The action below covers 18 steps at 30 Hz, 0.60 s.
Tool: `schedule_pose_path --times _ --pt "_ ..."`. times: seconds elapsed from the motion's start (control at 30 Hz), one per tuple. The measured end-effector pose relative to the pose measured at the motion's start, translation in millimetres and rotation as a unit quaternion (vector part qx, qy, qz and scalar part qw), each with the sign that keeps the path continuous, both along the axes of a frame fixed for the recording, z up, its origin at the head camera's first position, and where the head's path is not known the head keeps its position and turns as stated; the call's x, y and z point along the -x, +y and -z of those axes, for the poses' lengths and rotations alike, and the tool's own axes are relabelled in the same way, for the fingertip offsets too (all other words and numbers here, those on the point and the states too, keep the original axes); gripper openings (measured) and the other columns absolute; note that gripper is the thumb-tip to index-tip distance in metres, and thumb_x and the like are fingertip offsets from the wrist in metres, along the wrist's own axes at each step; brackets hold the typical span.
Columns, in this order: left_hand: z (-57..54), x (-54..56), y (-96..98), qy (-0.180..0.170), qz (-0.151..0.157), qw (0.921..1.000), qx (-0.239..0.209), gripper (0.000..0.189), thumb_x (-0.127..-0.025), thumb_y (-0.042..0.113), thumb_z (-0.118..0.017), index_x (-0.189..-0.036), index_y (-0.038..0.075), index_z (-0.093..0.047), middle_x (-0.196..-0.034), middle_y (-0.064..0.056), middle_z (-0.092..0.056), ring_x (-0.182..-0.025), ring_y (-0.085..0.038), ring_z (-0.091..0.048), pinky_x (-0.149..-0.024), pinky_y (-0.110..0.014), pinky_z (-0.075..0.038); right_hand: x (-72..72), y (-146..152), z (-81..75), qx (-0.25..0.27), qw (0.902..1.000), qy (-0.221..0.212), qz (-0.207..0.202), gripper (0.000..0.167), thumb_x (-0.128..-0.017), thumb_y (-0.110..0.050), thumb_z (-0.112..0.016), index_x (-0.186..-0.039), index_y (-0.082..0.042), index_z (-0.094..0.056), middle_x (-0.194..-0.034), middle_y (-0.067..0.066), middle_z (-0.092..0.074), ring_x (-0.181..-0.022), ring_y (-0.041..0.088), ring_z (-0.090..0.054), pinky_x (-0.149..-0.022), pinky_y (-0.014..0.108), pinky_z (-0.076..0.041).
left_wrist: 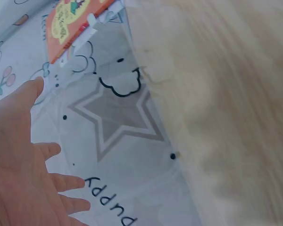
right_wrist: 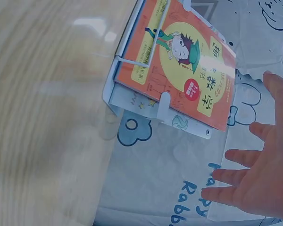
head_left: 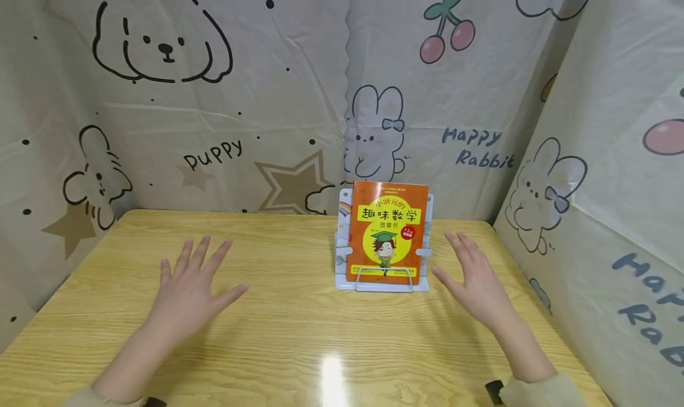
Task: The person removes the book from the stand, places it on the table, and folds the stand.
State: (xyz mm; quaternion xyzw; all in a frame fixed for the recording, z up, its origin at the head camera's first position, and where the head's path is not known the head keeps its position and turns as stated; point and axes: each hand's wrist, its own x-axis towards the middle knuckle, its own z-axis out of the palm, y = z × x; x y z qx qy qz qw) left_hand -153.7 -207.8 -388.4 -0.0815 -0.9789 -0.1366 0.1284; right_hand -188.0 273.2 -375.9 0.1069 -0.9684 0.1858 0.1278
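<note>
An orange book with a cartoon child in a green graduation cap on its cover stands upright, leaning back on a white book stand. Two side clips and a wire bar in front keep the book on the stand. To the right of the stand, my right hand is held in the air with fingers spread, touching nothing. Farther left, over the table, my left hand also has its fingers spread and holds nothing. The right wrist view shows the same book tilted, apart from the fingertips.
The pale wooden table carries the stand near its back edge. Light cloth printed with a puppy, rabbits, cherries and stars hangs behind it and along both sides. A bright reflection lies at the table's front middle.
</note>
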Motion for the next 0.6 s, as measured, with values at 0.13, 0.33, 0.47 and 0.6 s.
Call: schedule_pose_path --times 0.13,0.33,0.47,0.6 --pt "-7.1 6.4 11.4 0.004 0.004 0.9997 -0.024 0.089 -0.082 0.071 -0.049 -0.152 0.027 -0.016 -0.153 -0.024 -0.018 -0.139 -0.05 -0.009 -0.099 -0.078 -0.005 5.8 -3.6 -5.3 0.022 0.9997 0.001 0.004 0.076 -0.092 -0.049 -0.054 -0.152 -0.019 -0.018 -0.154 0.019 -0.021 -0.137 0.046 -0.022 -0.098 0.072 -0.026" --pt "-17.0 14.1 28.6 -0.003 0.013 0.9978 -0.065 0.09 -0.083 0.066 -0.053 -0.152 0.019 -0.019 -0.152 -0.026 -0.02 -0.136 -0.052 -0.016 -0.1 -0.076 -0.012 13.0 -8.2 -12.2 0.045 0.9989 0.011 0.003 0.077 -0.091 -0.049 -0.055 -0.152 -0.022 -0.015 -0.154 0.017 -0.024 -0.137 0.042 -0.025 -0.103 0.067 -0.026" --pt "-21.3 19.8 39.5 -0.005 0.024 0.9946 -0.101 0.092 -0.084 0.064 -0.055 -0.151 0.014 -0.019 -0.151 -0.027 -0.021 -0.135 -0.053 -0.019 -0.104 -0.071 -0.015 17.2 -11.7 -16.5 0.066 0.9978 0.009 0.003 0.078 -0.091 -0.051 -0.054 -0.152 -0.023 -0.015 -0.153 0.017 -0.025 -0.137 0.043 -0.025 -0.102 0.068 -0.026" --pt "-23.4 26.0 51.1 -0.013 0.025 0.9896 -0.141 0.094 -0.083 0.067 -0.053 -0.152 0.016 -0.017 -0.151 -0.025 -0.023 -0.136 -0.05 -0.02 -0.104 -0.069 -0.021 22.4 -15.2 -19.3 0.086 0.9962 0.013 0.002 0.078 -0.091 -0.05 -0.055 -0.152 -0.022 -0.016 -0.153 0.017 -0.026 -0.136 0.042 -0.028 -0.101 0.066 -0.031"
